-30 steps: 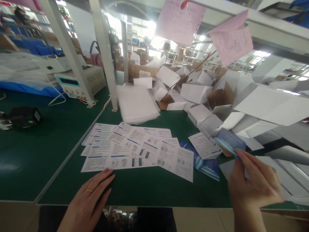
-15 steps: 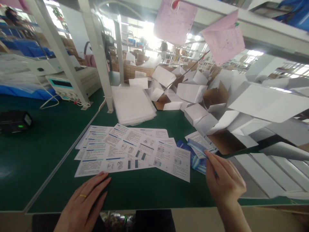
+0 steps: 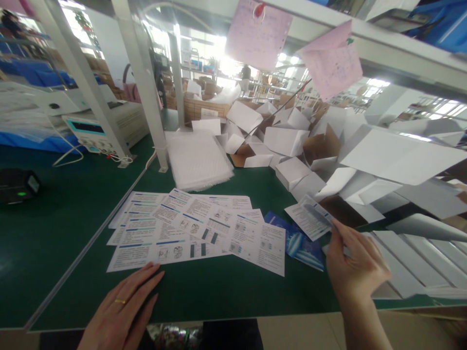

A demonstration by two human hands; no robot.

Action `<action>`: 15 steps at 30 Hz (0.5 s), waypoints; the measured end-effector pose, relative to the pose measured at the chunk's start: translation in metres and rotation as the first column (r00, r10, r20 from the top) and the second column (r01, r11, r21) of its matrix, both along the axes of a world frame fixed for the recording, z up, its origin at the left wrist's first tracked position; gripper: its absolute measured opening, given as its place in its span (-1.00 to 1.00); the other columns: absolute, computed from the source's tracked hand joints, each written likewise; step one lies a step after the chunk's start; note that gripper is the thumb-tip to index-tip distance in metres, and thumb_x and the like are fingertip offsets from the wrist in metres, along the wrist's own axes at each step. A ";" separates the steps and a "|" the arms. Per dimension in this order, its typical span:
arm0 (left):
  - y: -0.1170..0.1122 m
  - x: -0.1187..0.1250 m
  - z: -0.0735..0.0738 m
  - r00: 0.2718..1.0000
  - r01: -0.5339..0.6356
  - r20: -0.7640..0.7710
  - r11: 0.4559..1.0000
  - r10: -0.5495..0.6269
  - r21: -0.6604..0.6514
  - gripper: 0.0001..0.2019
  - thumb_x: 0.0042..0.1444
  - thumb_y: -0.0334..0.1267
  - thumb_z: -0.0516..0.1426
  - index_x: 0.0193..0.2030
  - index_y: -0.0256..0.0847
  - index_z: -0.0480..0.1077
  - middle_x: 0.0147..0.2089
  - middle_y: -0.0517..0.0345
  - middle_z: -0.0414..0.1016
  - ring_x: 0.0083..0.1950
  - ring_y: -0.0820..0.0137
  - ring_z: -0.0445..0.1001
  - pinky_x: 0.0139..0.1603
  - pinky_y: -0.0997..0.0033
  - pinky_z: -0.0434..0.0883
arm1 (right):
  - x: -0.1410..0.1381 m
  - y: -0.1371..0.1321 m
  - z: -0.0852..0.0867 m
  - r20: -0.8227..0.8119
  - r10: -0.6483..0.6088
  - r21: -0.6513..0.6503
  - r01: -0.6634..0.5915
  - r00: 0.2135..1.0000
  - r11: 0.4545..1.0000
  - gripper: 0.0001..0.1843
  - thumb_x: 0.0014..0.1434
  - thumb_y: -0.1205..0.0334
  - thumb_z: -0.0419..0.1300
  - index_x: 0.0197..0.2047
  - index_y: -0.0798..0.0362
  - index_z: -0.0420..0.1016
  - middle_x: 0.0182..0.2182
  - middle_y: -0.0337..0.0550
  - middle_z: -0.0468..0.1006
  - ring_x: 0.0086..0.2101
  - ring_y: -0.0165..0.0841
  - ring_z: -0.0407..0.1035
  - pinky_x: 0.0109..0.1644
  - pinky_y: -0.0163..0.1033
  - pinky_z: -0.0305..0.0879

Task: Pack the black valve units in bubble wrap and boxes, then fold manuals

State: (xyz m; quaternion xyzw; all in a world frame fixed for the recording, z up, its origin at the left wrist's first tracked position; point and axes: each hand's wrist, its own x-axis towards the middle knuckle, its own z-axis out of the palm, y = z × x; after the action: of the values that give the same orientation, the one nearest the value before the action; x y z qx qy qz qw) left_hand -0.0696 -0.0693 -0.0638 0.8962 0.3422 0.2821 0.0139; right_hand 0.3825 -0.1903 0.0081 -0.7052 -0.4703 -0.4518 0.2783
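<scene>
My left hand [image 3: 126,306] rests on the green table with its fingers stretched out. Its fingertips lie by the lower edge of several fanned-out printed leaflets [image 3: 146,250]. On the right, my right hand [image 3: 355,260] is closed in a pinch at the right edge of a small printed leaflet [image 3: 308,218]. That edge is blurred, so whether it holds one sheet or more cannot be made out. Partly beneath this leaflet lies a blue glossy booklet [image 3: 304,248], just right of the fanned leaflets.
A stack of clear plastic bags [image 3: 197,160] lies behind the leaflets. Open white cartons [image 3: 288,141] pile up at the back right, with a row of white boxes [image 3: 404,262] at the right edge. A metal post [image 3: 144,87] and a bench instrument [image 3: 109,126] stand left.
My right hand has moved right, away from the blue booklet, baring more of it. A blue-edged piece at its fingertips no longer shows as before. My left hand stays nearly in place.
</scene>
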 end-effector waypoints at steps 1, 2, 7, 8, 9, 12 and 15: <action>0.000 0.000 -0.001 1.000 0.005 -0.002 1.000 -0.005 0.000 -0.63 0.42 -0.10 0.01 0.27 -0.01 0.42 0.30 0.05 0.50 0.22 0.10 0.56 0.16 0.05 0.59 | 0.006 0.001 0.007 0.016 -0.022 0.037 0.022 1.000 0.999 -0.77 0.34 0.31 0.21 -0.06 0.16 0.69 -0.26 0.06 0.72 -0.36 -0.19 0.57 -0.22 -0.15 0.46; 0.001 -0.001 -0.002 1.000 0.009 -0.001 1.000 -0.009 -0.002 -0.63 0.42 -0.11 0.01 0.28 -0.01 0.42 0.31 0.06 0.49 0.23 0.10 0.56 0.16 0.05 0.59 | 0.013 0.002 0.013 0.030 -0.048 0.061 0.046 0.998 0.997 -0.77 0.34 0.31 0.21 -0.06 0.18 0.69 -0.26 0.09 0.72 -0.37 -0.17 0.56 -0.22 -0.13 0.45; 0.001 -0.002 -0.008 1.000 0.003 0.009 1.000 -0.003 -0.023 -0.61 0.40 -0.12 0.02 0.30 0.00 0.41 0.32 0.05 0.49 0.25 0.08 0.54 0.20 0.05 0.57 | 0.037 0.014 0.023 0.045 -0.122 -0.042 0.124 0.991 0.991 -0.70 0.26 0.35 0.12 -0.19 0.18 0.72 -0.38 0.05 0.71 -0.45 -0.14 0.48 -0.34 -0.11 0.30; 0.000 -0.002 -0.008 1.000 0.005 0.009 1.000 -0.005 -0.027 -0.61 0.41 -0.13 0.02 0.31 0.00 0.40 0.33 0.06 0.48 0.26 0.08 0.54 0.21 0.05 0.57 | 0.036 0.016 0.021 0.046 -0.113 -0.095 0.117 0.993 0.989 -0.70 0.25 0.35 0.11 -0.22 0.16 0.71 -0.42 0.02 0.69 -0.47 -0.16 0.46 -0.37 -0.12 0.26; 0.000 -0.003 -0.009 1.000 0.010 0.008 1.000 -0.010 -0.027 -0.61 0.41 -0.14 0.02 0.31 0.00 0.40 0.33 0.06 0.48 0.26 0.09 0.54 0.21 0.06 0.56 | 0.034 0.017 0.018 0.047 -0.097 -0.145 0.103 0.994 0.984 -0.69 0.26 0.34 0.10 -0.24 0.16 0.71 -0.46 0.00 0.67 -0.48 -0.17 0.44 -0.38 -0.14 0.23; 0.000 -0.005 -0.012 1.000 0.020 -0.001 1.000 -0.020 -0.011 -0.60 0.41 -0.15 0.02 0.33 -0.01 0.38 0.34 0.06 0.47 0.27 0.10 0.53 0.22 0.07 0.56 | 0.019 0.018 0.008 0.051 -0.042 -0.229 0.052 0.998 0.972 -0.68 0.31 0.31 0.09 -0.23 0.17 0.70 -0.46 -0.03 0.66 -0.45 -0.19 0.45 -0.32 -0.15 0.25; 0.001 -0.007 -0.011 1.000 0.018 -0.007 1.000 -0.018 0.001 -0.61 0.41 -0.13 0.02 0.31 -0.03 0.39 0.33 0.03 0.47 0.25 0.08 0.53 0.20 0.06 0.57 | 0.010 0.014 -0.001 0.049 -0.009 -0.239 0.021 0.999 0.971 -0.68 0.32 0.32 0.10 -0.23 0.18 0.70 -0.39 -0.02 0.69 -0.40 -0.19 0.47 -0.26 -0.15 0.28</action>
State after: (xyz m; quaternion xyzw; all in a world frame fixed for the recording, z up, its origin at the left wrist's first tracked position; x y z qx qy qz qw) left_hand -0.0766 -0.0682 -0.0752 0.9003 0.3339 0.2789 0.0146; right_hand 0.3926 -0.1760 0.0075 -0.7263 -0.5225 -0.4104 0.1764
